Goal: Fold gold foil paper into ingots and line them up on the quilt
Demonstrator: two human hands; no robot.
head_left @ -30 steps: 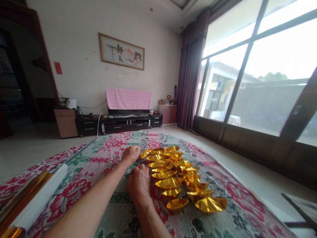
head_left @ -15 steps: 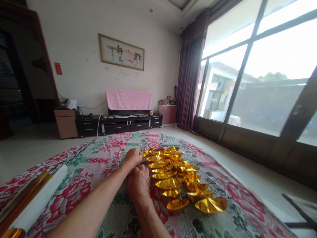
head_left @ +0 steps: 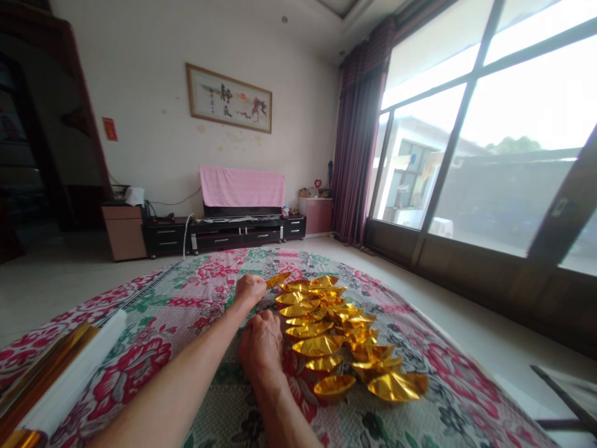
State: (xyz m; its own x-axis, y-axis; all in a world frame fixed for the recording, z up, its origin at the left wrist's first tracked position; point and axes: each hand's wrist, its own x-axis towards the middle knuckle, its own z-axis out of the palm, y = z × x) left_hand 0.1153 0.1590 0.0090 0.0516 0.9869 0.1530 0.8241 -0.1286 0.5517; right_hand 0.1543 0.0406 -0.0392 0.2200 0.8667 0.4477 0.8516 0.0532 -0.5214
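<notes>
My left hand (head_left: 250, 290) is closed around one end of a gold foil paper piece (head_left: 278, 280), which slants up to the right, behind the near rows. Just below it, my right hand (head_left: 263, 341) is down on the flowered cloth with its fingers curled under. Whatever those fingers pinch, if anything, is hidden from me. To the right of both hands stand rows of folded gold paper ingots (head_left: 319, 344), boat-shaped and shiny, several of them touching. The nearest ones include a wide gold ingot (head_left: 397, 386) at the front right.
A flowered tablecloth (head_left: 140, 373) covers the round table. Gold and white sheets or rolls (head_left: 69, 379) lie at its left edge. Beyond are a low black cabinet (head_left: 224, 239), a pink cloth (head_left: 242, 186) over a screen, and large windows (head_left: 504, 155) to the right.
My left hand has risen slightly and shifted left, away from my right hand. The gold foil piece in it now tilts upward and shows more. The right hand stays put.
</notes>
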